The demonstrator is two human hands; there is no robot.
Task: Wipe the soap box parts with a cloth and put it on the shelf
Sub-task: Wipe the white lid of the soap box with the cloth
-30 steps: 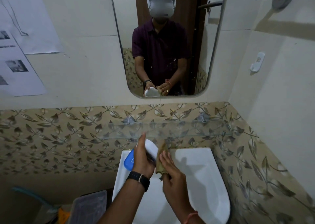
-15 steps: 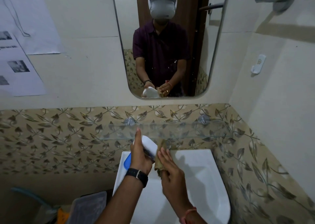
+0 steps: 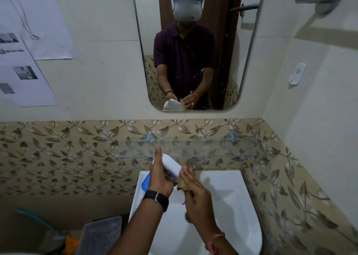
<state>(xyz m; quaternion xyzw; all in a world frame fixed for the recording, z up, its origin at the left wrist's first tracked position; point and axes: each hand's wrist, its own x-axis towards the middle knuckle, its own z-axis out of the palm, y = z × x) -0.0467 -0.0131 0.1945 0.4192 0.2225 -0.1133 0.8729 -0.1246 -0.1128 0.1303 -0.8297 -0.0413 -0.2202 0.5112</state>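
White plastic soap box part (image 3: 171, 164), just left of centre in the lower half of the frame, gripped in left hand (image 3: 160, 175); thumb stretched up along its left side. Long axis tilted, running from upper left down to lower right; lower end meets the cloth. Blue soap box part (image 3: 145, 181) partly hidden behind the same hand, its edge showing at the left. Right hand (image 3: 195, 190) closed on tan cloth (image 3: 183, 183), pressing it against the white part's lower right end. Black watch (image 3: 156, 197) on left wrist, red thread (image 3: 216, 239) on right. All held over white sink (image 3: 232, 196). Glass shelf (image 3: 213, 148) just above, across centre of frame. Mirror (image 3: 193, 47) at top centre reflects the hands.
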